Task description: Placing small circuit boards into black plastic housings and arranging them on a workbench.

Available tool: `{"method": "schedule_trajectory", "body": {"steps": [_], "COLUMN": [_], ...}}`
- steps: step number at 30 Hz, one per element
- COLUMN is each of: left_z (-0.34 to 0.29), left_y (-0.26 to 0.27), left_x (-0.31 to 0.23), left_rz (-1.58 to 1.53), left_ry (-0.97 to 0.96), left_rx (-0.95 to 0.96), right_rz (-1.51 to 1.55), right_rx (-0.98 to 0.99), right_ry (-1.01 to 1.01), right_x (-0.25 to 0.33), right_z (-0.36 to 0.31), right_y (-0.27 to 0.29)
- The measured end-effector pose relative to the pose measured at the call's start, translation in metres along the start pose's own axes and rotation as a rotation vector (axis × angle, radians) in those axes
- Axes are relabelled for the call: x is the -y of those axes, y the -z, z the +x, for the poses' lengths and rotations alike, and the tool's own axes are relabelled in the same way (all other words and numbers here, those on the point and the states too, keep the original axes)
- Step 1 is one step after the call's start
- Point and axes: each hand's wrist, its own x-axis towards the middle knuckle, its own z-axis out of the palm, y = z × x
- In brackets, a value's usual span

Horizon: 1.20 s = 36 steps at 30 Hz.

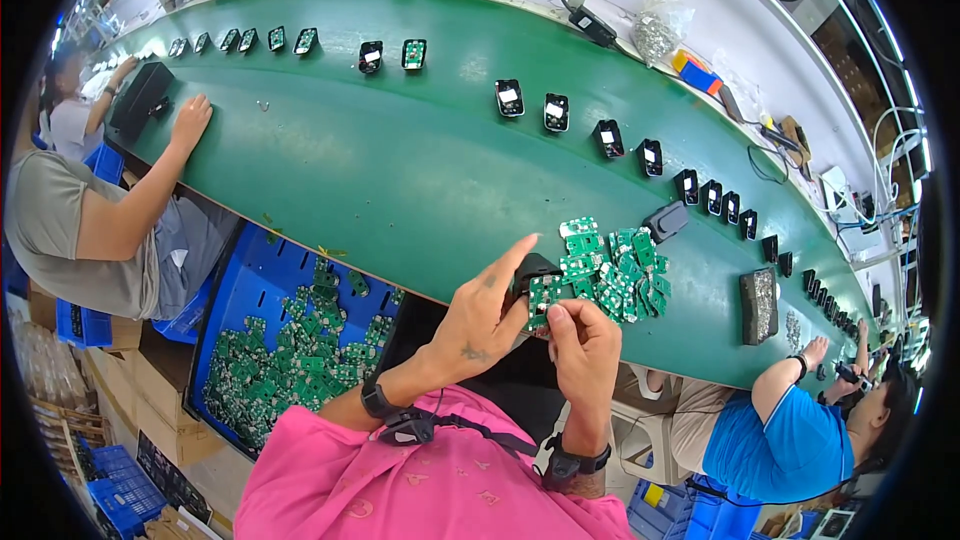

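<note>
My left hand is wrapped round a small black plastic housing, its index finger stretched out past it. Between the thumb and fingers of my right hand is the lower edge of a green circuit board. The board lies right in front of the housing; whether it touches the inside cannot be made out. Just beyond my hands a loose pile of green circuit boards is spread on the green work table. Another black housing rests beside the pile's far right side.
A row of black housings runs along the table. At lower left stands a blue bin with many circuit boards. A dark block lies to the right. Co-workers sit at left and right.
</note>
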Motion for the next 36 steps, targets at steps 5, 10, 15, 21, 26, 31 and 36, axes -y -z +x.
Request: {"method": "schedule_trajectory", "body": {"steps": [5, 10, 15, 21, 26, 31, 36], "left_z": [0.003, 0.002, -0.004, 0.0, 0.004, 0.005, -0.003], "left_y": [0.01, 0.011, 0.003, 0.002, -0.002, 0.002, 0.001], "left_x": [0.006, 0.002, 0.005, 0.002, 0.012, 0.025, 0.009], "left_rz": [-0.038, -0.03, -0.13, -0.027, 0.004, 0.11, 0.0], "left_ry": [-0.123, -0.075, 0.027, 0.002, -0.094, -0.264, -0.061], "left_rx": [0.14, 0.142, 0.103, 0.117, 0.083, 0.016, 0.109], "right_rz": [-0.065, -0.118, -0.13, -0.203, -0.265, -0.355, -0.293], "right_rx": [-0.067, -0.074, -0.162, 0.039, -0.197, -0.244, -0.143], "right_ry": [0.059, 0.053, 0.122, 0.035, 0.279, 0.394, 0.21], "right_x": [-0.006, -0.007, -0.01, 0.002, -0.01, -0.01, -0.004], "right_z": [0.001, -0.001, 0.002, 0.006, 0.006, 0.006, 0.004], "right_y": [0.001, -0.005, -0.01, -0.01, -0.023, -0.031, -0.024]}}
